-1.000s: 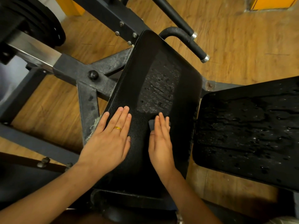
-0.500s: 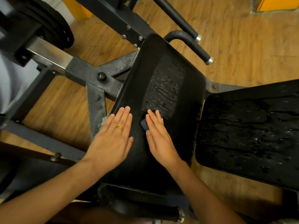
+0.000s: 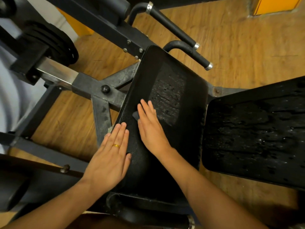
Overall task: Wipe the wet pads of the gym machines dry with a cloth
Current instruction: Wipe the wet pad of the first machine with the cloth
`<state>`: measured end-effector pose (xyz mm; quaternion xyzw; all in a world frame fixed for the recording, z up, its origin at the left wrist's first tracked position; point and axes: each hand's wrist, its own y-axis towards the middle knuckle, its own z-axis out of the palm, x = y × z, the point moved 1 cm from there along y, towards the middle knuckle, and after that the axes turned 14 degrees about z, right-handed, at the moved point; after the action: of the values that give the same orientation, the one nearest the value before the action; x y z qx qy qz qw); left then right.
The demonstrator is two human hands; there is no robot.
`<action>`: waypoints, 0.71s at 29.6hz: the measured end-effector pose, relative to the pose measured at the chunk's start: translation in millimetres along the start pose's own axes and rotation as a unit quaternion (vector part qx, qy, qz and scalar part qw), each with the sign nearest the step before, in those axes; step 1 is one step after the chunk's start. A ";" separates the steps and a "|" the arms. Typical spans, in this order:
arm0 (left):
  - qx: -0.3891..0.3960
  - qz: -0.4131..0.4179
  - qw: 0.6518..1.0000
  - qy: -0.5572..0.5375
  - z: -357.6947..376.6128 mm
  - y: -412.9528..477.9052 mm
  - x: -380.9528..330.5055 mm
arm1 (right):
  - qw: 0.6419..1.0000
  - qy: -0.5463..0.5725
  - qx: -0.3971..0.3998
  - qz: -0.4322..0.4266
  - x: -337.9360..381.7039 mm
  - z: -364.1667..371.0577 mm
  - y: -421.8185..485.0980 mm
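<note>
A long black back pad (image 3: 189, 100) of a gym machine runs up the middle of the view, with a patch of water drops on its upper half. My right hand (image 3: 151, 129) lies flat on it with straight fingers, pressing a small dark cloth (image 3: 135, 115) whose corner peeks out by my thumb. My left hand (image 3: 110, 156), wearing a gold ring, rests flat on the pad's left edge. To the right sits a second black seat pad (image 3: 257, 136), covered in water drops.
The machine's dark steel frame (image 3: 99, 88) and a stack of black weight plates (image 3: 52, 43) stand at the left. Two black handle bars (image 3: 186, 52) stick out above the pad. Wooden floor (image 3: 247, 47) surrounds the machine. An orange cabinet (image 3: 277, 4) is at the top right.
My right hand has slid the cloth up and leftward along the pad towards the wet patch. My left hand stays flat on the pad's left edge. The camera view has shifted.
</note>
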<state>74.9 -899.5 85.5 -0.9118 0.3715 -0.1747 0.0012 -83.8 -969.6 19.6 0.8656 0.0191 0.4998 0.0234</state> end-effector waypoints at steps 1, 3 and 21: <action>-0.001 0.001 1.000 0.001 0.2 0.4 -0.4 | 1.000 0.012 -0.006 0.016 6.7 -1.7 15.4; -0.001 0.003 1.000 0.005 0.6 0.9 -0.7 | 0.998 0.028 -0.022 0.050 18.4 -5.0 42.4; 0.019 0.111 0.992 0.054 2.6 11.4 -2.0 | 0.983 0.053 -0.093 0.147 38.1 -0.8 83.8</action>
<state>66.7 -906.7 80.9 -0.8540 0.4666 -0.2296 0.0183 -64.6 -1051.1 58.0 0.8252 -0.1533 0.5428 0.0292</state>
